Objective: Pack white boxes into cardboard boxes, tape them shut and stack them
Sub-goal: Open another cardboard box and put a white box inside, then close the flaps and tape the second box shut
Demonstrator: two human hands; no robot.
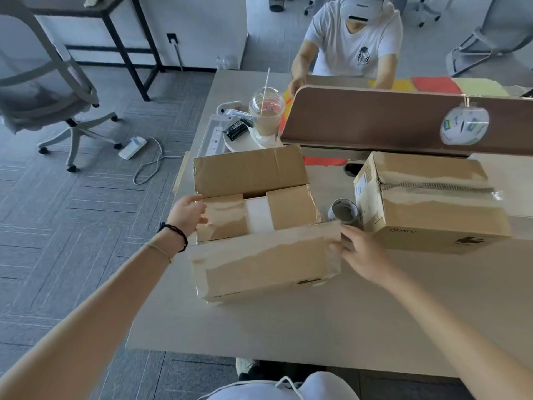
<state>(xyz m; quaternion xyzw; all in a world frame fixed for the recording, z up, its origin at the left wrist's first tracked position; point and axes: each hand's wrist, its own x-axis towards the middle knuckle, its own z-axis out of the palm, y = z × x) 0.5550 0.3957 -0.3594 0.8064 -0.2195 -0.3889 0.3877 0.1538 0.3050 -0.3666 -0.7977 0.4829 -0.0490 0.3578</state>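
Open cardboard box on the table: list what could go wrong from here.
1. The open cardboard box sits near the table edge on the left hand side; a push might tip it off.
2. The tape roll stands beside the right hand; swinging the near flap may knock it.

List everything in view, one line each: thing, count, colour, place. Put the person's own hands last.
open cardboard box: 1, brown, table centre, side flaps folded in
white box: 1, white, inside the open cardboard box
taped cardboard box: 1, brown, table right
tape roll: 1, grey core, between the two cardboard boxes
iced drink cup: 1, clear with straw, far table edge
power strip: 1, white, left of the cup
desk divider: 1, brown, behind the boxes
office chair: 1, grey, floor left
seated person: 1, white shirt, across the table
left hand: on the open box's left flap
right hand: at the near flap's right end
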